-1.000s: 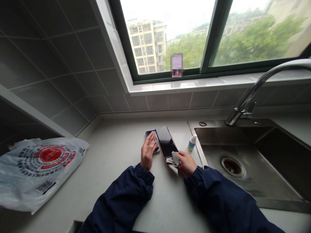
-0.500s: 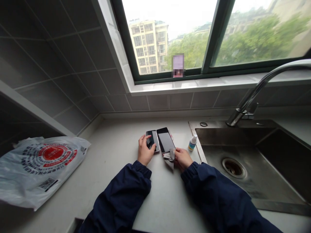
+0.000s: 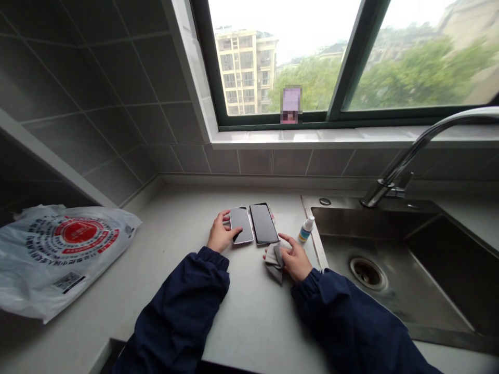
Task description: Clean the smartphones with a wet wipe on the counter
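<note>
Two smartphones lie side by side, screens up, on the pale countertop. My left hand (image 3: 221, 234) grips the left smartphone (image 3: 240, 223), which has a light frame, by its left edge, the thumb over the lower part of the screen. Close beside it lies the larger dark smartphone (image 3: 263, 223), with a bit of something pinkish showing past its right edge. A crumpled grey cloth (image 3: 275, 261) is bunched in my right hand (image 3: 297, 259), just below the larger phone. To the right of that phone stands a small white-capped spray bottle (image 3: 306, 229) with a blue and yellow label.
A steel sink (image 3: 390, 306) with a chrome faucet (image 3: 405, 150) takes up the right side. On the left, a white plastic bag (image 3: 42, 270) with red and black print lies on the countertop (image 3: 171, 223). A window (image 3: 312, 62) is behind the counter.
My right hand has drawn the cloth down off the larger phone's lower end. My left hand has moved left, its fingers shifting from over the smaller phone's screen to its left edge.
</note>
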The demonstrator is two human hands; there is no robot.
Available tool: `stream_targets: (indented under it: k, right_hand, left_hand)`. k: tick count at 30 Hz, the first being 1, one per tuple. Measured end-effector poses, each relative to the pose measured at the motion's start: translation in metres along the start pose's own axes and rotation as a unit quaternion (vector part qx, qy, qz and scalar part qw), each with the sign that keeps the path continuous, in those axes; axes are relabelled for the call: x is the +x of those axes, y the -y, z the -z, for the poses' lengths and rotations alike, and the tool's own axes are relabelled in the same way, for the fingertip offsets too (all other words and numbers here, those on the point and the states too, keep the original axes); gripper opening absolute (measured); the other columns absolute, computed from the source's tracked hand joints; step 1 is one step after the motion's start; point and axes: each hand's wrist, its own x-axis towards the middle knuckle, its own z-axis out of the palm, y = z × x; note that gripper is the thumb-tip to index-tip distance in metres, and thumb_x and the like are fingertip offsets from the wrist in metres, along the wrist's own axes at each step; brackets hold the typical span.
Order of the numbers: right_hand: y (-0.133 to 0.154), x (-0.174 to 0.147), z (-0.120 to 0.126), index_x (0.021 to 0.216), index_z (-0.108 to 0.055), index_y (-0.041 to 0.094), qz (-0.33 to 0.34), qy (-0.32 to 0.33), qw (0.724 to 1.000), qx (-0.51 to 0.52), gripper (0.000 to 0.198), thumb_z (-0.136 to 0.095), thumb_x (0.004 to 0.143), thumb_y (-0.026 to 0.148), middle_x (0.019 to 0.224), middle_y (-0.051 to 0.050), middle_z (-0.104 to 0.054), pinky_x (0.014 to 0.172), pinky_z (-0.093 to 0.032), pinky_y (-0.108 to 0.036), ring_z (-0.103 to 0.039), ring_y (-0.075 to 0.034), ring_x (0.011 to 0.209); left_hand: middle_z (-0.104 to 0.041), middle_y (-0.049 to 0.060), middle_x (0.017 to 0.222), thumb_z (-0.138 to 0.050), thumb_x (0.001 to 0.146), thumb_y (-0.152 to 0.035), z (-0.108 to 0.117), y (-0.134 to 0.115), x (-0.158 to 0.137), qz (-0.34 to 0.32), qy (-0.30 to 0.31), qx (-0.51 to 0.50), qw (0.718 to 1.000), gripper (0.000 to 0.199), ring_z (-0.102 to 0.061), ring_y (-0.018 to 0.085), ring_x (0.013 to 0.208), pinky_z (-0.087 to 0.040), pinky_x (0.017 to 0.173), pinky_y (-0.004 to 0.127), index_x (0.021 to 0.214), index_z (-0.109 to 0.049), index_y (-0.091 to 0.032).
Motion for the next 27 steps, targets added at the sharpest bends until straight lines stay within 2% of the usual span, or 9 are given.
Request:
stream_targets:
  k: [2, 5, 9, 11, 15, 20, 23, 27]
  right_hand:
    - [0.003, -0.007, -0.001, 0.132, -0.042, 0.015, 0.001, 0.003, 1.000, 0.018, 0.079, -0.073, 0.071, 0.055, 0.079, -0.011, -0.076, 0.050, -0.056, -0.032, -0.074, -0.028, 0.065]
    - [0.008, -0.013, -0.002, 0.128, -0.046, 0.016, 0.013, 0.001, 0.999, 0.036, 0.075, -0.075, 0.071, 0.056, 0.084, -0.012, -0.076, 0.058, -0.060, -0.036, -0.075, -0.028, 0.069]
    - [0.013, -0.017, -0.004, 0.121, -0.052, 0.016, 0.035, -0.001, 0.999, 0.042, 0.065, -0.076, 0.073, 0.054, 0.088, -0.012, -0.076, 0.066, -0.062, -0.042, -0.075, -0.028, 0.071]
    - [0.014, -0.019, -0.005, 0.116, -0.056, 0.015, 0.047, 0.002, 0.998, 0.035, 0.060, -0.075, 0.075, 0.054, 0.090, -0.013, -0.076, 0.067, -0.062, -0.043, -0.075, -0.027, 0.071]
    - [0.015, -0.020, -0.005, 0.110, -0.062, 0.014, 0.080, 0.009, 0.997, 0.006, 0.051, -0.073, 0.079, 0.053, 0.096, -0.014, -0.075, 0.072, -0.062, -0.045, -0.075, -0.027, 0.074]
    - [0.019, -0.018, -0.001, 0.102, -0.069, 0.015, 0.129, 0.004, 0.990, -0.055, 0.044, -0.070, 0.081, 0.053, 0.095, -0.012, -0.076, 0.083, -0.060, -0.043, -0.073, -0.027, 0.090]
    - [0.020, -0.019, -0.001, 0.102, -0.070, 0.017, 0.156, -0.012, 0.983, -0.096, 0.039, -0.069, 0.083, 0.051, 0.094, -0.011, -0.077, 0.081, -0.059, -0.039, -0.073, -0.024, 0.088]
    - [0.021, -0.021, -0.002, 0.106, -0.069, 0.019, 0.191, -0.043, 0.968, -0.154, 0.038, -0.070, 0.082, 0.048, 0.090, -0.008, -0.075, 0.069, -0.058, -0.034, -0.069, -0.019, 0.071]
  left_hand:
    - [-0.060, 0.010, 0.108, -0.091, 0.049, -0.019, 0.003, -0.003, 0.001, 0.020, 0.011, -0.019, 1.000, 0.083, -0.060, 0.010, 0.061, -0.055, 0.069, 0.035, 0.124, -0.054, -0.020]
    - [-0.063, 0.007, 0.097, -0.090, 0.052, -0.018, 0.005, -0.006, 0.000, 0.039, 0.023, -0.038, 0.998, 0.086, -0.063, 0.013, 0.062, -0.055, 0.065, 0.033, 0.127, -0.049, -0.019]
    - [-0.068, 0.008, 0.089, -0.088, 0.055, -0.019, 0.006, -0.008, -0.002, 0.049, 0.049, -0.057, 0.996, 0.086, -0.067, 0.020, 0.077, -0.053, 0.058, 0.027, 0.131, -0.049, -0.020]
    - [-0.069, 0.009, 0.089, -0.088, 0.056, -0.020, 0.005, -0.008, -0.004, 0.051, 0.056, -0.069, 0.995, 0.086, -0.067, 0.022, 0.080, -0.050, 0.054, 0.023, 0.132, -0.049, -0.021]
    - [-0.069, 0.008, 0.092, -0.086, 0.060, -0.020, 0.005, -0.006, -0.005, 0.074, 0.052, -0.107, 0.990, 0.088, -0.067, 0.018, 0.069, -0.048, 0.049, 0.021, 0.137, -0.045, -0.023]
    - [-0.068, 0.010, 0.102, -0.081, 0.066, -0.015, 0.003, -0.009, -0.006, 0.110, 0.038, -0.193, 0.974, 0.091, -0.068, 0.016, 0.073, -0.052, 0.057, 0.023, 0.145, -0.036, -0.019]
    - [-0.067, 0.011, 0.110, -0.078, 0.069, -0.012, -0.001, -0.014, -0.009, 0.118, 0.041, -0.256, 0.959, 0.084, -0.069, 0.016, 0.080, -0.056, 0.066, 0.024, 0.144, -0.039, -0.014]
    - [-0.071, 0.010, 0.110, -0.069, 0.076, -0.015, -0.008, -0.023, -0.019, 0.138, 0.088, -0.336, 0.927, 0.056, -0.070, 0.017, 0.082, -0.058, 0.068, 0.026, 0.130, -0.057, -0.014]
